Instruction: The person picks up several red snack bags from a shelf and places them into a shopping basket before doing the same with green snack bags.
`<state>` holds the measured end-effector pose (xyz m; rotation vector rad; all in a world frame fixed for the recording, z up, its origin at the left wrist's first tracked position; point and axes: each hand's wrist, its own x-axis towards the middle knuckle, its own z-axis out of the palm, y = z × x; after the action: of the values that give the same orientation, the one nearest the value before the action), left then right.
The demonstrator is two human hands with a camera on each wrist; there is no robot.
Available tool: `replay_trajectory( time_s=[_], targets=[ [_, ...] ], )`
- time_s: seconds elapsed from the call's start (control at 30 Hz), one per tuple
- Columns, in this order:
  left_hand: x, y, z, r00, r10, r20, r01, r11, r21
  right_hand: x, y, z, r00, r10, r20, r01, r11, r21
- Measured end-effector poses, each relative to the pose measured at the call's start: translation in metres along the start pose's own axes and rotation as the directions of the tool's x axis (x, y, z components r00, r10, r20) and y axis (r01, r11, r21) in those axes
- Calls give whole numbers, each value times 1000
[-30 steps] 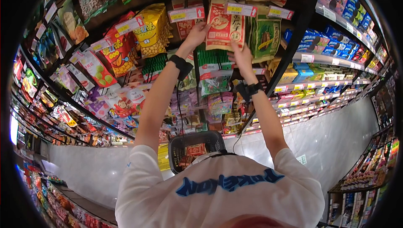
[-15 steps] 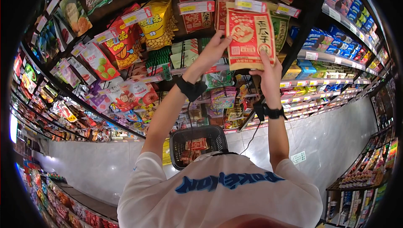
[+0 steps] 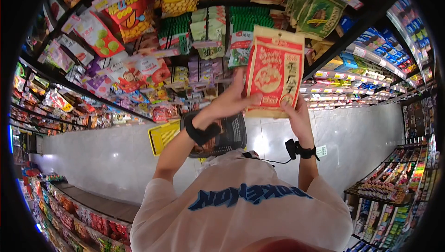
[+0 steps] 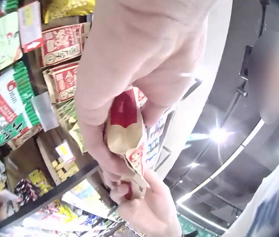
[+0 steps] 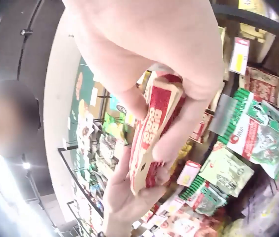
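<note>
A red and tan paper packet (image 3: 273, 73) with dark lettering is held up between both hands in front of the chest. The left hand (image 3: 228, 100) grips its left lower edge, thumb on the front face. At the lower right corner the right hand (image 3: 300, 118) pinches it, thumb in front. Seen edge-on in the left wrist view, the packet (image 4: 125, 133) lies between the left hand's (image 4: 139, 64) thumb and fingers. The right wrist view shows the packet's side (image 5: 154, 123) within the right hand's (image 5: 154, 44) grasp.
A dark basket (image 3: 238, 133) stands below the hands, beside a yellow one (image 3: 163, 137). Hanging snack packets, including green ones (image 3: 320, 15), fill the rack ahead. Shelves of boxes (image 3: 380, 38) run along the right. Another rack (image 3: 88, 205) stands at lower left.
The packet has come off the rack, down and towards the body, with both hands on it. The view has tilted lower, and the left hand now holds the packet's lower left side.
</note>
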<state>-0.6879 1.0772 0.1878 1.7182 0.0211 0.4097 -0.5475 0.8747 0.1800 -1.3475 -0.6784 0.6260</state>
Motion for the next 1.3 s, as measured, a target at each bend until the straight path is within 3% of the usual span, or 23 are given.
replay_trajectory(
  time_s=[0.07, 0.13, 0.23, 0.33, 0.37, 0.47, 0.5, 0.6, 0.63, 0.67, 0.73, 0.8, 0.83, 0.87, 0.93, 1.0, 1.03, 1.13, 1.17, 1.27, 1.3],
  targets=[
    [-37, -17, 8, 998, -53, -21, 50, 991, -124, -13, 14, 8, 985, 148, 90, -147, 989, -18],
    [-72, -56, 14, 980, -197, -16, 189, 959, -213, -25, 42, 10, 941, 281, 191, -271, 959, -78],
    [-125, -101, 20, 922, -387, -33, 363, 890, -277, -36, 86, 20, 800, 514, 311, -467, 858, -217],
    [-173, -157, 30, 857, -505, -105, 420, 802, -425, -37, 142, 35, 612, 710, 349, -625, 704, -336],
    [-187, -172, 30, 790, -606, -89, 503, 725, -471, -40, 169, 39, 560, 748, 356, -673, 661, -332],
    [-241, -256, 40, 748, -643, -167, 455, 679, -576, -47, 252, 61, 420, 813, 402, -762, 557, -330],
    [-251, -271, 37, 642, -752, -150, 533, 578, -619, -49, 289, 65, 381, 825, 417, -778, 530, -337],
    [-305, -370, 51, 532, -824, -193, 441, 465, -768, -58, 362, 92, 310, 842, 442, -810, 477, -341],
    [-320, -403, 53, 463, -872, -158, 441, 381, -813, -57, 385, 102, 297, 842, 451, -815, 470, -340],
    [-328, -411, 45, 315, -944, -101, 513, 258, -819, -58, 421, 106, 257, 843, 473, -798, 461, -387],
    [-340, -436, 34, 147, -987, -70, 568, 142, -811, -59, 489, 122, 201, 918, 342, -771, 364, -523],
    [-368, -500, 35, 82, -987, -138, 676, 157, -720, -64, 561, 129, 204, 927, 314, -735, 357, -576],
    [-386, -544, 37, 56, -982, -178, 726, 162, -668, -56, 546, 153, 222, 937, 269, -775, 337, -535],
    [-407, -590, 42, 66, -962, -266, 731, 228, -643, -57, 567, 164, 268, 929, 255, -737, 368, -567],
    [-445, -668, 43, 90, -891, -445, 744, 357, -564, -94, 734, 150, 412, 901, 136, -584, 375, -720],
    [-421, -629, 4, -68, -978, -197, 529, 132, -838, -95, 767, 172, 269, 939, 214, -830, 339, -444],
    [-418, -624, -6, -63, -980, -189, 395, 150, -907, -87, 753, 193, 341, 938, 59, -733, 305, -608],
    [-425, -651, -16, -191, -966, -172, 347, 98, -933, -100, 802, 214, 332, 943, 33, -810, 303, -502],
    [-421, -646, -18, -226, -960, -166, 343, 80, -936, -75, 726, 242, 365, 931, -23, -772, 288, -567],
    [-398, -630, -15, -442, -849, -290, 263, 187, -946, -101, 806, 239, 257, 965, -43, -926, 233, -296],
    [-401, -643, -10, -486, -823, -294, 282, 171, -944, -105, 822, 237, 242, 969, -41, -931, 220, -292]
  ],
)
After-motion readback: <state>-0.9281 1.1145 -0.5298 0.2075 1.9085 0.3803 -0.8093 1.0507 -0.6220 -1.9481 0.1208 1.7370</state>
